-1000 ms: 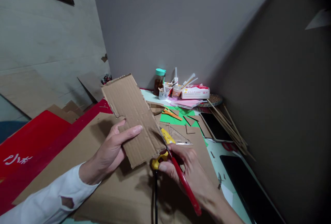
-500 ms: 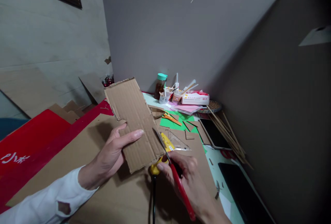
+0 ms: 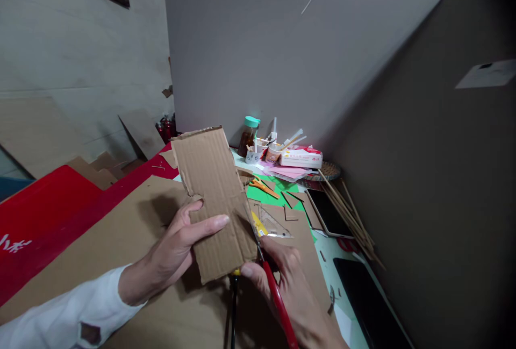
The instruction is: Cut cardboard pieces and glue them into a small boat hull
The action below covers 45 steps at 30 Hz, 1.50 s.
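Two cups hold sticks; left grip clamps cardboard, right grip clasps red scissors.

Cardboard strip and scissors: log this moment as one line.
left hand: holds cardboard strip | right hand: grips scissors | blades: at strip's right edge

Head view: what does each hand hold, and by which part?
Left hand grips the cardboard piece by its lower left edge; right hand grips the cutter by its red handle.
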Each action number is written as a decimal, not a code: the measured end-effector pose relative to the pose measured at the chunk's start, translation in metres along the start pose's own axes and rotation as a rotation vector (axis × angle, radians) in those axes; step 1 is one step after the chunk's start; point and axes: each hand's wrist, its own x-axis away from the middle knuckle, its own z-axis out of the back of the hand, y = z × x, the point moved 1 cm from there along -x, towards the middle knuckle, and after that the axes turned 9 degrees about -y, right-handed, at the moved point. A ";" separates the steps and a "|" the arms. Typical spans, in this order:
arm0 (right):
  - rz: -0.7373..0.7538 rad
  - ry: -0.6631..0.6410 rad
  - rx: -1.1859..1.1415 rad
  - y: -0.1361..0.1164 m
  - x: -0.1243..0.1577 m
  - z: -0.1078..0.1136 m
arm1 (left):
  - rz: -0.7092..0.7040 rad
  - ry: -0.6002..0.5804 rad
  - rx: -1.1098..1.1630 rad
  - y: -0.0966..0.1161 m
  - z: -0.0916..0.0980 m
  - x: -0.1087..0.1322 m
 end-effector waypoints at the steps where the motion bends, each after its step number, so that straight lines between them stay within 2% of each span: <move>1: -0.008 -0.017 -0.041 -0.001 -0.001 0.000 | 0.012 0.028 -0.005 0.000 0.000 0.000; 4: -0.021 -0.076 -0.163 -0.004 -0.002 -0.001 | 0.037 0.078 -0.007 -0.001 0.000 0.000; 10: -0.006 -0.055 -0.118 0.001 -0.003 -0.002 | 0.080 -0.033 0.008 0.005 0.003 -0.004; 14: 0.019 -0.110 -0.128 0.002 -0.002 -0.001 | 0.109 -0.059 0.024 0.018 0.006 -0.006; 19: 0.023 -0.117 -0.160 -0.002 0.000 0.001 | 0.196 -0.077 -0.012 0.027 0.009 -0.006; 24: -0.017 -0.113 -0.215 -0.005 0.000 -0.004 | 0.161 -0.057 -0.105 0.021 0.014 -0.003; 32: -0.089 -0.176 -0.242 -0.004 0.001 -0.007 | 0.167 -0.106 -0.348 0.010 0.016 0.000; 42: -0.037 -0.147 -0.143 -0.010 0.007 -0.005 | 0.214 -0.088 -0.352 0.009 0.016 0.007; 45: -0.032 -0.144 -0.115 -0.010 0.008 -0.005 | 0.188 -0.077 -0.393 0.012 0.013 0.008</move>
